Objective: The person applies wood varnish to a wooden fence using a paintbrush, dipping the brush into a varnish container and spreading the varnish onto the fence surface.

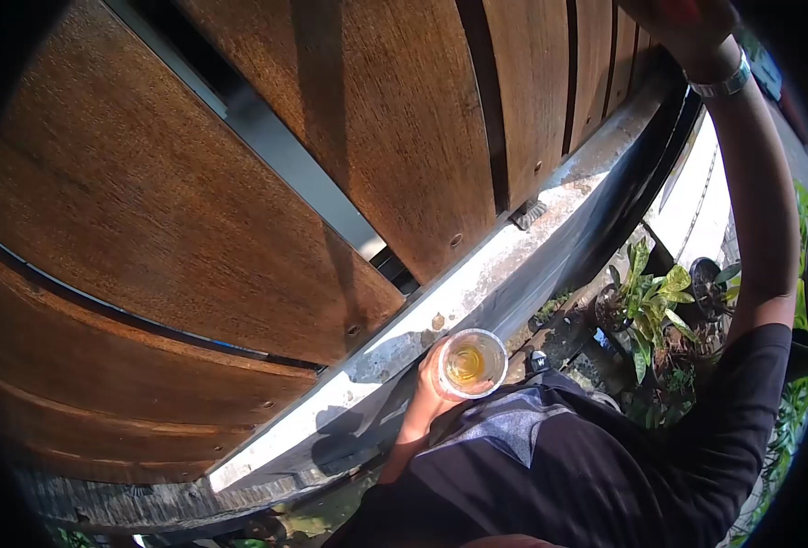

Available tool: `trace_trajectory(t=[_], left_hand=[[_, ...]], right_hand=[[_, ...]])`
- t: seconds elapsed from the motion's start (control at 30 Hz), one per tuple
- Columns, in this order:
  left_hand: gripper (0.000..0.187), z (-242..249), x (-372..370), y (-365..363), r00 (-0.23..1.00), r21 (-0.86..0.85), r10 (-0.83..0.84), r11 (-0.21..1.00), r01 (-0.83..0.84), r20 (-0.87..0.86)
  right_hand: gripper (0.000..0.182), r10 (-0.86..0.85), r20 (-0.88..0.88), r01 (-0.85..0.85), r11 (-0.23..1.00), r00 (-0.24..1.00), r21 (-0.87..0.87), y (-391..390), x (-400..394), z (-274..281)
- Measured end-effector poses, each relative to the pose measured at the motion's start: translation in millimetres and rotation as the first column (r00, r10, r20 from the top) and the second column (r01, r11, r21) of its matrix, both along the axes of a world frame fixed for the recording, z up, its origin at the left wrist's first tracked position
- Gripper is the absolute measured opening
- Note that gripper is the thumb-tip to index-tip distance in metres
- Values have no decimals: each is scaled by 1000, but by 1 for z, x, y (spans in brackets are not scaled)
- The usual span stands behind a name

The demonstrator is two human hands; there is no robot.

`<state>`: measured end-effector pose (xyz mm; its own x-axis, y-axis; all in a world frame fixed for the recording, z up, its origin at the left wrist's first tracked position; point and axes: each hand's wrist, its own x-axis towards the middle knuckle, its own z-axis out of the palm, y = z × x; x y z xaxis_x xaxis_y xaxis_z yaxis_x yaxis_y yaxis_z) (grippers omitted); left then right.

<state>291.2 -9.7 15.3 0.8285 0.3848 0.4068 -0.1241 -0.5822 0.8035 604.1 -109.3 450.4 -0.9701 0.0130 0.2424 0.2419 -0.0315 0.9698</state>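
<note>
My left hand [425, 391] is wrapped around a clear glass [470, 363] with yellow liquid in it, held close to my chest in front of a dark shirt. My right arm reaches up along the right side, with a silver bracelet [720, 82] on the wrist. My right hand [685, 26] is at the top edge of the view, next to the wooden slats, and is partly cut off. Something red shows by its fingers, but its grip is hidden.
A large wooden slatted gate [239, 183] with dark metal bars fills the left and middle. A worn concrete ledge [477, 283] runs along its base. Potted green plants [655, 306] stand at the right, beside a white wall [696, 201].
</note>
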Motion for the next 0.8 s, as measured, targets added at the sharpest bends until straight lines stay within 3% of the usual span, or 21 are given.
trace_trajectory(t=[0.07, 0.1, 0.17, 0.23, 0.3, 0.4, 0.5, 0.57, 0.63, 0.7, 0.8], left_hand=[[79, 0, 2, 2, 1000, -7, -11, 1000, 11, -4], [79, 0, 1, 2, 1000, -20, -21, 1000, 21, -3], [78, -8, 0, 3, 1000, -74, -20, 997, 19, -17], [74, -13, -1, -1, 998, -152, 3, 988, -12, -59], [73, -13, 2, 0, 996, -237, -60, 971, 44, -61], [72, -7, 11, 2, 990, -201, -122, 974, 106, -69], [72, 0, 22, -2, 981, -169, -165, 975, 147, -98], [72, -6, 26, -3, 971, -163, -171, 976, 144, -165], [69, -5, 34, -6, 978, -139, -168, 979, 151, -120], [66, 5, 45, -9, 973, -156, -205, 970, 188, -102], [64, 7, 57, -16, 982, -165, -170, 974, 154, -85]], right_hand=[[29, -172, -176, 144, 976, 969, -161, -13, -11, -58], [40, -299, -295, 202, 927, 907, -316, -24, -7, -98], [27, -306, -288, 121, 847, 907, -517, -34, -5, -169], [27, -418, -159, 191, 680, 895, -708, -48, -10, -223], [22, -475, -211, 110, 562, 854, -820, -56, -8, -280], [24, -485, -420, -35, 621, 767, -783, -65, -21, -296], [20, -448, -491, -190, 564, 747, -804, -61, -27, -291], [20, -472, -369, -26, 588, 800, -809, -54, -17, -279], [34, -411, -499, -62, 722, 763, -689, -42, 1, -255], [33, -221, -679, -132, 894, 700, -427, -35, 5, -228], [32, -79, -755, -191, 946, 651, -263, -37, 7, -212]])
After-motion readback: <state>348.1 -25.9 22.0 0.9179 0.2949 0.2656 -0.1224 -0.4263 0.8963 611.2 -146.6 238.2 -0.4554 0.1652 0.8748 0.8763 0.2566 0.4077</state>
